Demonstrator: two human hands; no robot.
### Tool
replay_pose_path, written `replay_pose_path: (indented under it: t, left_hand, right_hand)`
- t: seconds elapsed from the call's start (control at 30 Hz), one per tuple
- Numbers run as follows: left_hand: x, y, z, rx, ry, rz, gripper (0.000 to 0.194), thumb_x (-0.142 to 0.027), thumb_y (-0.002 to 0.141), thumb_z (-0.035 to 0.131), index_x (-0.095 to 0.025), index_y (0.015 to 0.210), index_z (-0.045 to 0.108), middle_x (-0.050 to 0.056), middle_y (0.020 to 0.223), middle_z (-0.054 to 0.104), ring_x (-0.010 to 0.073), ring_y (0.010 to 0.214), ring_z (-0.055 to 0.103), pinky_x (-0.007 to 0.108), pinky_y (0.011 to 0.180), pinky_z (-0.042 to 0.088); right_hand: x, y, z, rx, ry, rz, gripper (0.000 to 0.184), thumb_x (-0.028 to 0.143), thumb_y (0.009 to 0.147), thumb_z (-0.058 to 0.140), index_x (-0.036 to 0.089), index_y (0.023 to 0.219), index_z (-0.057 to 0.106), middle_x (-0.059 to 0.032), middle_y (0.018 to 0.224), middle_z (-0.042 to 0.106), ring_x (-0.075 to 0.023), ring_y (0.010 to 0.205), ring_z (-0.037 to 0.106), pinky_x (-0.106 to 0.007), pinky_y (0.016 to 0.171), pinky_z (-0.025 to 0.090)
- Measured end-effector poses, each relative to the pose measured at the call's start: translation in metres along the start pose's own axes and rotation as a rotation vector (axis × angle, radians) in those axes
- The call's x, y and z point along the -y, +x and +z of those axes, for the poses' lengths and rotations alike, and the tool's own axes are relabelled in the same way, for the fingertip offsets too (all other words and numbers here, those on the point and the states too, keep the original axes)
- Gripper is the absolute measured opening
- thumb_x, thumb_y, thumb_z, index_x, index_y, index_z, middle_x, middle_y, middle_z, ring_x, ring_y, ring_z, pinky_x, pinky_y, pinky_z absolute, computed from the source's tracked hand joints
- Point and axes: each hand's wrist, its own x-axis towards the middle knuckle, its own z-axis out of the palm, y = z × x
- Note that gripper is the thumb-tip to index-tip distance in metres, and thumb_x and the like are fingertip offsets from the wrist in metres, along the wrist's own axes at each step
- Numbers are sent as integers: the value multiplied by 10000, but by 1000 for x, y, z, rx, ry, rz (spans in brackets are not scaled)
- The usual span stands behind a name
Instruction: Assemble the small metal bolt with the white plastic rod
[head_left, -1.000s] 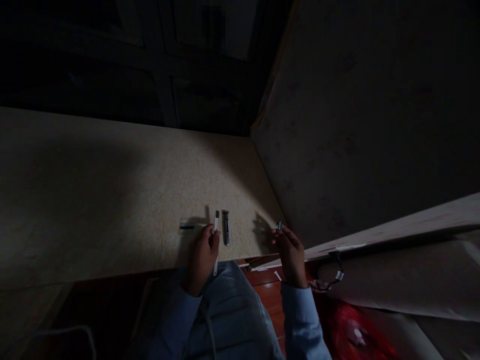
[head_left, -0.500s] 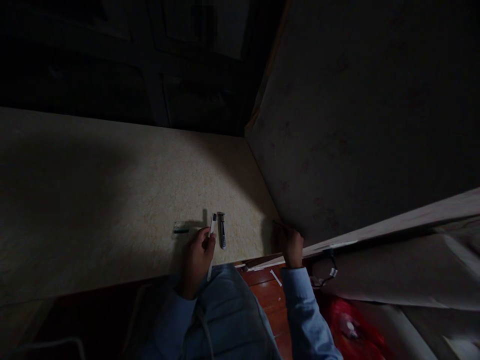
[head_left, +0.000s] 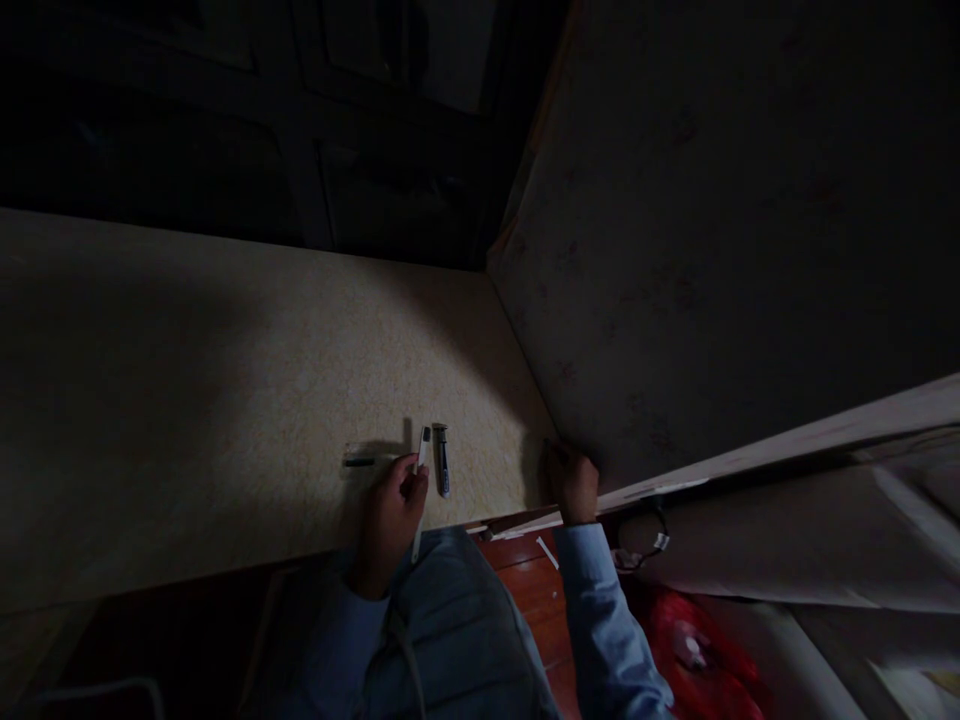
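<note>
My left hand [head_left: 391, 515] is closed around a white toothbrush [head_left: 422, 450] with dark bristles, its head pointing away from me and its handle end over the table's front edge. Just right of it a dark-handled razor [head_left: 443, 465] lies on the table. A small clear case with a dark strip [head_left: 359, 462] lies left of the toothbrush. My right hand [head_left: 574, 483] rests low at the table's right edge, against the wall, its fingers curled and in shadow. What it holds, if anything, is hidden.
The pale marbled table [head_left: 300, 370] meets a patterned wall [head_left: 675, 280] on the right and dark framed panels [head_left: 307, 190] at the back. Below right are a cable [head_left: 661, 540] and a red plastic bag [head_left: 697, 650]. A white strip [head_left: 547, 552] lies on the reddish floor.
My right hand, earlier raised with a small green-and-dark piece in its fingertips, has lowered to the table by the wall; the piece no longer shows. My left hand keeps the toothbrush. The view shifted slightly.
</note>
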Motion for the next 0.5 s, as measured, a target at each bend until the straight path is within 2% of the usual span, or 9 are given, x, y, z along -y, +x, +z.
replay_pose_path:
  t: [0.13,0.33,0.5]
  left_hand:
    - [1,0,-1,-15,-2,4,404,-500,862,551,-171,1063,671,88,786,755,233,727,740,301,644,564]
    - [-2,0,-3,20,-23,-9,409,-498,868,533,-163,1058,668,96,808,758,231,726,740,304,648,565]
    - [-4,0,-2,-8,-9,11,409,-474,887,520,-149,1078,679,109,838,768,228,733,738,310,661,566]
  right_hand:
    - [-3,3,5,-31,-4,6,347,335,908,520,174,1032,802,-156,905,791,-264,791,740,-295,644,479]
    - [-2,5,3,-11,-4,38,365,310,907,506,166,1093,785,-165,958,786,-260,836,738,-288,666,474]
    - [-2,5,3,1,-9,56,387,285,901,497,138,1141,764,-187,991,779,-279,850,735,-305,676,470]
